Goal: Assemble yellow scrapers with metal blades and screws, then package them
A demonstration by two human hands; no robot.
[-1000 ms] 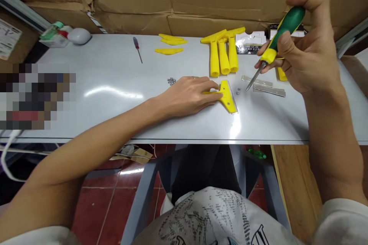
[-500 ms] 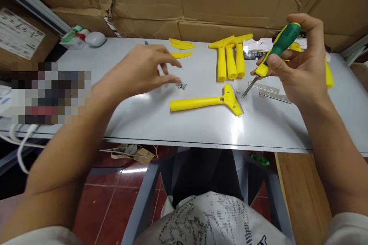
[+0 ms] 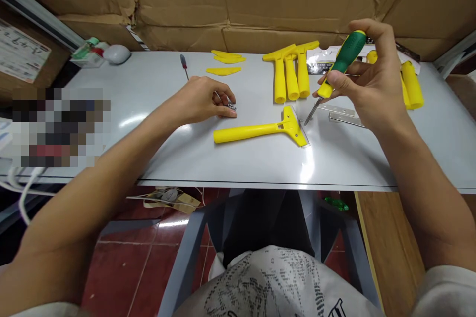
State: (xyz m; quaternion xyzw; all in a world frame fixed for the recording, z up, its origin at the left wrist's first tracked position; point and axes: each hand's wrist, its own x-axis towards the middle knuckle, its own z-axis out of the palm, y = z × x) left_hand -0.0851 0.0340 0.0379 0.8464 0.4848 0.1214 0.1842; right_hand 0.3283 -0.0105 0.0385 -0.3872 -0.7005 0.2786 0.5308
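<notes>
My right hand grips a green and yellow screwdriver, its shaft slanting down so the tip is beside the blade edge of a yellow scraper. The scraper lies flat, its handle to the left and two screws in its head. My left hand rests on the table left of the scraper head, fingers curled and thumb and fingertips closed around a small heap of screws. Part of the heap is hidden by the fingers. Metal blades lie under and beside my right hand.
Several yellow scraper handles stand in a group at the back, with more yellow handles at right. Thin yellow plates lie at back left, near a small screwdriver. A cardboard wall closes off the rear of the table.
My left hand has come down onto the screws and its fingers have closed around them. The right hand still holds the screwdriver near the scraper's blade. The view has shifted slightly.
</notes>
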